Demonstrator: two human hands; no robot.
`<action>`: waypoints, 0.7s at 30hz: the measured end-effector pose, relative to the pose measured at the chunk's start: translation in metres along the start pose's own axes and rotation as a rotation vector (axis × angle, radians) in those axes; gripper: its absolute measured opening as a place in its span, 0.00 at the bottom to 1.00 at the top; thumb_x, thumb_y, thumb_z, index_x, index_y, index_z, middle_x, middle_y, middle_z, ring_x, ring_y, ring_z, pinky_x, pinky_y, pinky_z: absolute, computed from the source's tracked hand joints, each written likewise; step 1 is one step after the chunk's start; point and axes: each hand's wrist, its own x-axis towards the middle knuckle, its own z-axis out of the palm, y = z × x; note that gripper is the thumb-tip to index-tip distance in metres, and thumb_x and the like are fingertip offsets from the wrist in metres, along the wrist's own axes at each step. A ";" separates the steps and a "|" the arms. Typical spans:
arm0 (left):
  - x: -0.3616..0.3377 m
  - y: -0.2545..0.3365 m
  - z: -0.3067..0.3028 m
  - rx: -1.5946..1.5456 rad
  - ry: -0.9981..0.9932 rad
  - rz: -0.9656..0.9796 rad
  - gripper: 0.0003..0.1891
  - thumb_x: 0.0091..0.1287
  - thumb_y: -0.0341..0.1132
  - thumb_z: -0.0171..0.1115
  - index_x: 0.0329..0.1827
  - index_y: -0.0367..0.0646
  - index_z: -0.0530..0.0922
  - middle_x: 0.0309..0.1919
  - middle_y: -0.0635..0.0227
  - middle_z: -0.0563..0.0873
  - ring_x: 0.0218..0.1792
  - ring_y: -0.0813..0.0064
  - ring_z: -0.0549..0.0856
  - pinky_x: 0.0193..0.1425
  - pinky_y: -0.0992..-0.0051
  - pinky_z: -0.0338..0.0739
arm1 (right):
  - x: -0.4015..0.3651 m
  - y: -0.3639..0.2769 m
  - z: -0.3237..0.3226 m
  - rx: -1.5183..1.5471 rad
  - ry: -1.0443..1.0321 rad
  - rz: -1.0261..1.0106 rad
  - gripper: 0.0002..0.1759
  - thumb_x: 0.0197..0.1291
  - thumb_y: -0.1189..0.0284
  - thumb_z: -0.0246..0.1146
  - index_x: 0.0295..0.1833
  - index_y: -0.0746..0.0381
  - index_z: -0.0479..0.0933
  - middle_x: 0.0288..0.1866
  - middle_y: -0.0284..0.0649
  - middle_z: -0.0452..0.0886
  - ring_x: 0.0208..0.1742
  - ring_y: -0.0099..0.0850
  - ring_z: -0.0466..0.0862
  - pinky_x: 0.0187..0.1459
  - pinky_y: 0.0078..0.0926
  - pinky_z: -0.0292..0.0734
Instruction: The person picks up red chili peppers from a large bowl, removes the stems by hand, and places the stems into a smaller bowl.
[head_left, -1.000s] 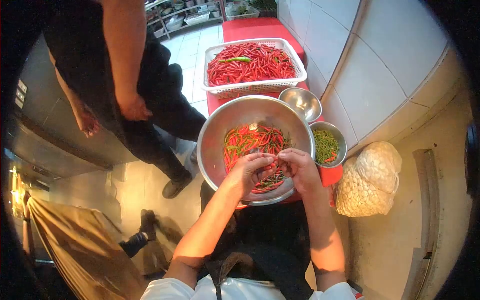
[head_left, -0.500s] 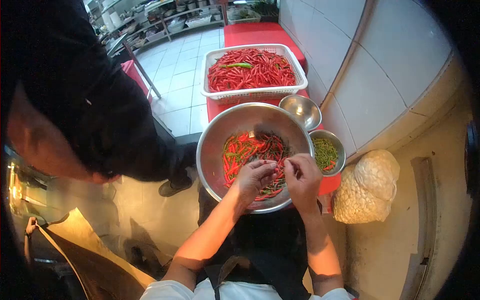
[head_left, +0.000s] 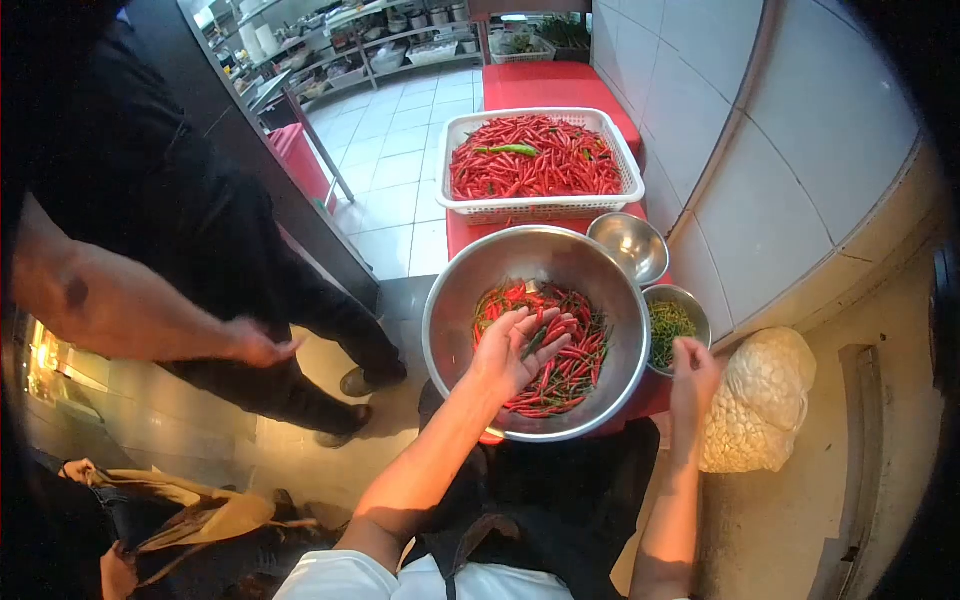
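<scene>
Below me is a wide steel bowl with red and dark green chili peppers in its bottom. My left hand is over it, palm turned up and fingers loosely curled, with a dark chili pepper lying across it. Off to the right, my right hand is at the near rim of a small steel bowl filled with thin green stems. Its thumb and fingertips are pinched together; what is between them is hidden.
A white basket heaped with red chilies stands behind the big bowl on a red surface. Beside it is another small steel bowl. A bag of pale cloves leans near the tiled wall. At left, a person's arm reaches forward.
My right hand has moved right, from over the big bowl to the stem bowl. My left hand has turned palm up. The person at left has shifted, their forearm now extended.
</scene>
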 end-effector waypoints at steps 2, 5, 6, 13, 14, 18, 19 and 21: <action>0.011 -0.001 -0.011 -0.020 0.007 -0.032 0.20 0.78 0.37 0.48 0.62 0.27 0.67 0.61 0.46 0.78 0.62 0.50 0.80 0.70 0.57 0.80 | -0.027 -0.013 0.009 0.008 -0.023 -0.043 0.07 0.67 0.74 0.65 0.44 0.68 0.82 0.34 0.36 0.84 0.33 0.23 0.81 0.36 0.23 0.75; 0.048 0.013 -0.016 0.013 -0.014 -0.042 0.20 0.78 0.38 0.46 0.61 0.26 0.69 0.59 0.44 0.79 0.62 0.49 0.80 0.70 0.56 0.79 | -0.066 -0.032 0.022 -0.113 -0.106 -0.305 0.03 0.64 0.78 0.64 0.41 0.67 0.81 0.36 0.42 0.84 0.33 0.32 0.83 0.39 0.27 0.77; 0.061 0.022 -0.009 0.032 -0.024 -0.038 0.21 0.78 0.38 0.46 0.61 0.25 0.69 0.59 0.43 0.80 0.62 0.49 0.80 0.70 0.56 0.79 | -0.078 -0.046 0.026 -0.128 -0.147 -0.351 0.03 0.63 0.79 0.65 0.40 0.67 0.81 0.36 0.44 0.84 0.34 0.35 0.84 0.40 0.28 0.78; 0.162 0.111 0.058 0.245 0.140 0.191 0.38 0.75 0.55 0.54 0.77 0.39 0.55 0.71 0.43 0.65 0.65 0.42 0.77 0.63 0.51 0.80 | -0.096 -0.051 0.043 -0.229 -0.165 -0.526 0.04 0.58 0.79 0.68 0.38 0.66 0.81 0.35 0.45 0.84 0.36 0.43 0.86 0.39 0.35 0.81; 0.166 0.105 0.051 0.390 0.252 0.241 0.38 0.75 0.56 0.55 0.76 0.39 0.57 0.71 0.44 0.67 0.63 0.44 0.78 0.61 0.53 0.82 | -0.096 -0.050 0.042 -0.252 -0.160 -0.567 0.04 0.57 0.79 0.68 0.38 0.65 0.81 0.35 0.45 0.84 0.37 0.44 0.86 0.39 0.36 0.81; 0.110 0.072 -0.003 0.942 0.078 0.254 0.22 0.75 0.45 0.57 0.62 0.36 0.76 0.50 0.56 0.85 0.45 0.66 0.87 0.46 0.67 0.84 | -0.094 -0.045 0.040 -0.283 -0.163 -0.623 0.04 0.58 0.78 0.68 0.39 0.64 0.80 0.35 0.44 0.83 0.36 0.45 0.85 0.39 0.37 0.81; 0.087 0.063 -0.018 1.031 0.046 0.260 0.19 0.75 0.43 0.58 0.58 0.35 0.80 0.44 0.59 0.88 0.40 0.70 0.88 0.43 0.68 0.84 | -0.093 -0.043 0.040 -0.276 -0.174 -0.621 0.05 0.57 0.79 0.68 0.39 0.63 0.81 0.35 0.44 0.83 0.37 0.45 0.85 0.38 0.37 0.80; 0.065 0.052 -0.048 1.230 0.054 0.281 0.15 0.75 0.39 0.58 0.49 0.34 0.84 0.36 0.62 0.89 0.35 0.74 0.88 0.41 0.71 0.83 | -0.090 -0.044 0.041 -0.262 -0.218 -0.580 0.05 0.57 0.79 0.68 0.39 0.63 0.81 0.35 0.44 0.83 0.36 0.45 0.85 0.38 0.37 0.80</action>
